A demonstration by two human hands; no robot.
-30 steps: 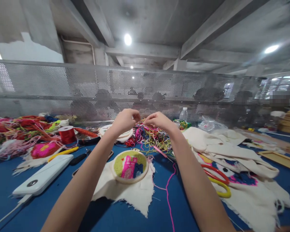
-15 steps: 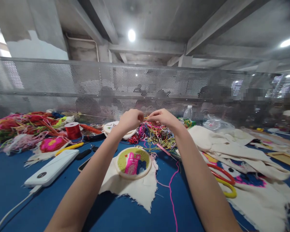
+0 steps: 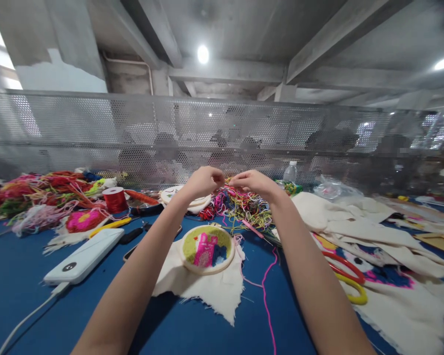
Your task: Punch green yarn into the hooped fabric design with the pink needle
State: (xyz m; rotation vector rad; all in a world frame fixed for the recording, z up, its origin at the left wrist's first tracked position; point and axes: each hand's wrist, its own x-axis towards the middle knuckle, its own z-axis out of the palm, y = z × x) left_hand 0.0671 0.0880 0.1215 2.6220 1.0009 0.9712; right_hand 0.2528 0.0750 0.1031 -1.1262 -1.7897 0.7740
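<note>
Both hands reach forward above a tangled heap of coloured yarn [image 3: 247, 207]. My left hand [image 3: 206, 180] is curled with its fingertips together; what it grips, if anything, is too small to tell. Close to its right, my right hand [image 3: 252, 181] pinches thumb and fingers together, its hold also too small to make out. The hands do not touch. Between my forearms lies a round embroidery hoop [image 3: 185, 265] on white cloth [image 3: 207, 291], with a pink, blue and yellow-green pattern. A pink-handled tool [image 3: 252, 229] rests beside the yarn heap.
On the left are a white power bank [image 3: 84, 257], a red spool [image 3: 115, 199], a yellow tool [image 3: 110, 227] and piled yarn [image 3: 40, 197]. To the right lie cloth [image 3: 385, 241], red and yellow rings [image 3: 344, 268] and a bottle [image 3: 290, 172]. A mesh partition [image 3: 207, 123] stands behind.
The whole view has shifted slightly, so things sit a little farther right. Both hands remain raised over the yarn with nearly the same finger poses.
</note>
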